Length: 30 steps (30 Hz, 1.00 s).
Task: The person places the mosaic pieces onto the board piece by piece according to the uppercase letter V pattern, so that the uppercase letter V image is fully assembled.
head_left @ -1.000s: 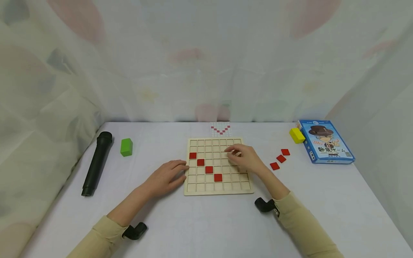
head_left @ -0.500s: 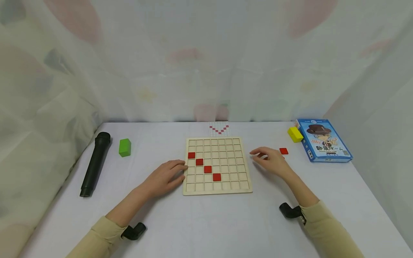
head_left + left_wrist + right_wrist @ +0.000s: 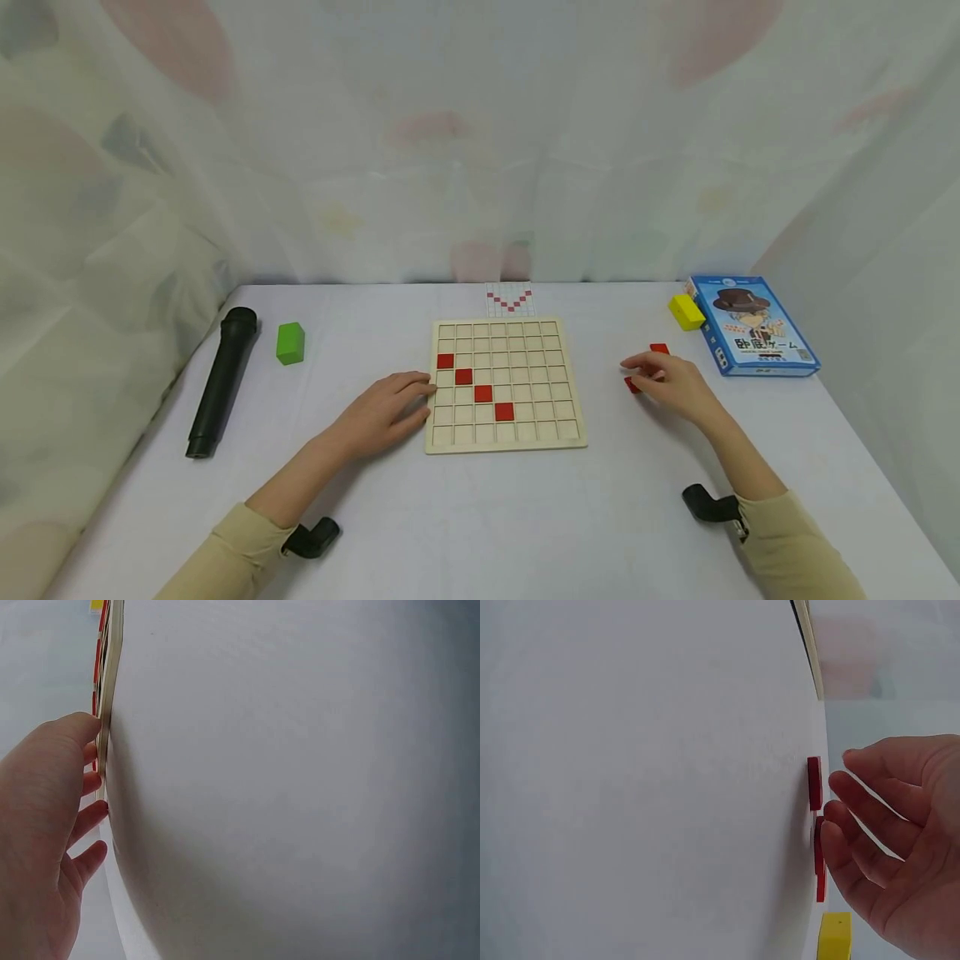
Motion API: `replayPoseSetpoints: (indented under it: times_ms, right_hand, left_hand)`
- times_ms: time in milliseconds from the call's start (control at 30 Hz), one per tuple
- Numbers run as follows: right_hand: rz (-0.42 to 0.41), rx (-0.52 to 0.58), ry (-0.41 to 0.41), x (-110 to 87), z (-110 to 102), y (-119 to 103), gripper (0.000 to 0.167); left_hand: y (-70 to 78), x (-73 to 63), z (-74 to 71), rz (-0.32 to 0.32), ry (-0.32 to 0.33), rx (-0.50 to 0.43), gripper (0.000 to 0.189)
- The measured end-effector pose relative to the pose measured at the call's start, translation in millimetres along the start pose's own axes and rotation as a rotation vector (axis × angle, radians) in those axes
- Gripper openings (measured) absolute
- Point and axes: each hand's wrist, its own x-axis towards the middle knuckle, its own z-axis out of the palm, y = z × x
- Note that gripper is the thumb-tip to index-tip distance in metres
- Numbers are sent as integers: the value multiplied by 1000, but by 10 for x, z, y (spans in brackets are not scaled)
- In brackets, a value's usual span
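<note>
A wooden grid board (image 3: 536, 432) lies flat mid-table, with several red square tiles (image 3: 504, 412) set in its cells in a slanting line. My left hand (image 3: 378, 414) rests at the board's left edge; its thumb and fingertips touch the rim in the left wrist view. To the right of the board, my right hand (image 3: 675, 387) hovers over loose red tiles (image 3: 814, 784), fingers loosely bent and holding nothing. In the head view it partly covers them; one tile (image 3: 632, 385) peeks out under the thumb, another (image 3: 659, 348) behind the fingers.
A small pattern card (image 3: 511, 300) with a red V of squares lies behind the board. Far right are a blue game box (image 3: 753, 325) and a yellow block (image 3: 686, 312). A green block (image 3: 290, 343) and a black microphone-shaped cylinder (image 3: 222, 383) stand and lie at left.
My right hand has moved right, from above the board to the loose red tiles. My left hand has stayed at the board's edge, and the tiles on the board are the same.
</note>
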Motion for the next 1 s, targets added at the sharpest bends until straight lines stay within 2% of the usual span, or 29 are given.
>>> replayPoseSetpoints:
  times_ms: [300,567,1000]
  right_hand:
    - [-7,-34,-52,-26,-34,75,30]
    - [-67,-63,-26,-11,-15,132,29]
    - [-70,-16,-4,91,137,-45,33]
  left_hand:
    - [-1,3,1,12,2,2,33]
    - [-2,-1,-9,1,-9,-2,33]
    - [2,0,-10,8,-3,-5,33]
